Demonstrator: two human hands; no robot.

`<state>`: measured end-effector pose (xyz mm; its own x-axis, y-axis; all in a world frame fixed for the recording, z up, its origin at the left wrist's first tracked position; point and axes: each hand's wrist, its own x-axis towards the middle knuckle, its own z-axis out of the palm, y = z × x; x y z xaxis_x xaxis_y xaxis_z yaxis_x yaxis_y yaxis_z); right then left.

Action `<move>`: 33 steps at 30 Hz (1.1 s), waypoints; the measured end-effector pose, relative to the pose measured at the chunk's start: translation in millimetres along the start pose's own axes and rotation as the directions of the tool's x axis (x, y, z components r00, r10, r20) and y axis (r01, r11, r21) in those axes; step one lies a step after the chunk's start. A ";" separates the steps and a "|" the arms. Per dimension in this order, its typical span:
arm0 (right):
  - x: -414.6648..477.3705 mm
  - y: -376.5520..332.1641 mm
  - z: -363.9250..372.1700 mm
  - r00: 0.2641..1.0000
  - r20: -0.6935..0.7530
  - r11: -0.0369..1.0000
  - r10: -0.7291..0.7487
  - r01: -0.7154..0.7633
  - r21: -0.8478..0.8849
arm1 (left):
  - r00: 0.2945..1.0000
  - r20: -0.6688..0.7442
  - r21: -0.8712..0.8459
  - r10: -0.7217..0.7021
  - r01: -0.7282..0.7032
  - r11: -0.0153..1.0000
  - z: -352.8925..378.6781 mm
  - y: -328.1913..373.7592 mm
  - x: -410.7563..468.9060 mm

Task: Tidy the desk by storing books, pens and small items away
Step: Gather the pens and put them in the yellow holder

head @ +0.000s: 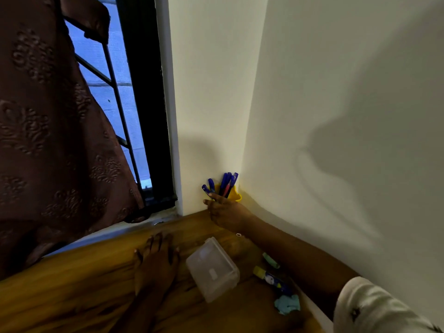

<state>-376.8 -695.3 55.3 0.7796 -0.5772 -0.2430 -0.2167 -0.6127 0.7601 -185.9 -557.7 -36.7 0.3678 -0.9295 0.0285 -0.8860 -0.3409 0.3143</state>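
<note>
The right hand (225, 215) is stretched forward to the wall corner, its fingers (213, 197) curled and pinching two blue pens (209, 185) just beside the yellow pen holder (236, 195), in which other pens (228, 182) are stood. The left hand (156, 263) is laid flat on the tabletop (72, 284), fingers spread, beside a clear plastic box (212, 269).

Wooden desk (72, 284), plastic box (212, 269), yellow pen holder (236, 194)
</note>
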 end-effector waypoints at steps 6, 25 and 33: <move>1.9 -2.5 2.9 0.995 0.100 0.989 0.015 -0.001 -0.146 | 1.000 -0.010 0.010 -0.002 0.002 1.000 -0.8 1.2 -0.9; -71.0 -1.8 -10.1 0.550 0.238 -0.050 0.801 -0.334 0.941 | 1.000 -0.017 0.024 0.009 -0.009 1.000 3.8 -1.8 2.3; -35.2 -23.4 8.5 0.522 0.527 -0.246 0.670 -0.514 0.822 | 1.000 -0.017 0.006 -0.003 0.003 1.000 2.3 -1.5 -0.8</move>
<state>-404.2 -665.2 40.9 -0.0481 -0.9967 0.0650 -0.8305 0.0037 -0.5571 -185.5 -556.7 -39.3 0.3751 -0.9259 0.0439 -0.8866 -0.3445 0.3086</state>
